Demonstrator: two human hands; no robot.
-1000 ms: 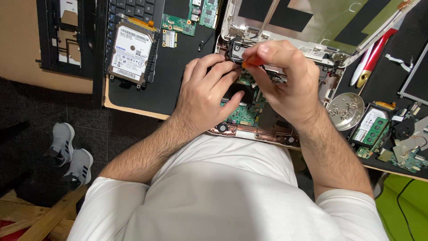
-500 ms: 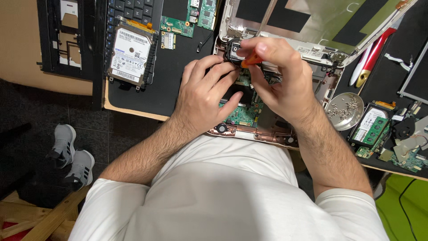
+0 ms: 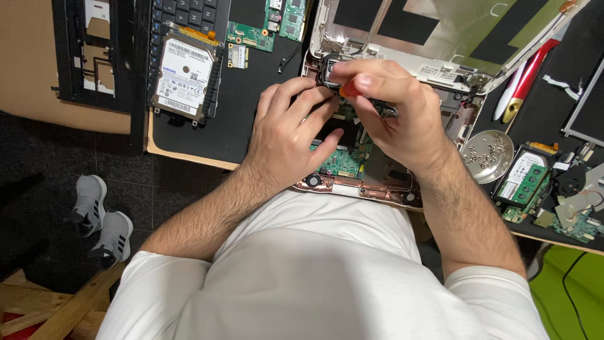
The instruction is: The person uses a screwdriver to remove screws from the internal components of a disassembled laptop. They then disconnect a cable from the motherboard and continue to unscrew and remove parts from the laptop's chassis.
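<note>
My right hand (image 3: 402, 119) pinches the orange-handled screwdriver (image 3: 350, 90) upright over the opened laptop base (image 3: 371, 176) to bear straight down, while my left hand (image 3: 290, 135), fingers pressed together, steadies that base beside it.

Dark tiled floor (image 3: 38, 189); wooden desk (image 3: 182, 154) under black mat (image 3: 245, 107); timber frame (image 3: 63, 308) lower left.

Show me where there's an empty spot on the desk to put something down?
The black mat lies bare between the hard drive and the left hand. Right of the right hand it is crowded: screw dish, memory modules, circuit boards.
</note>
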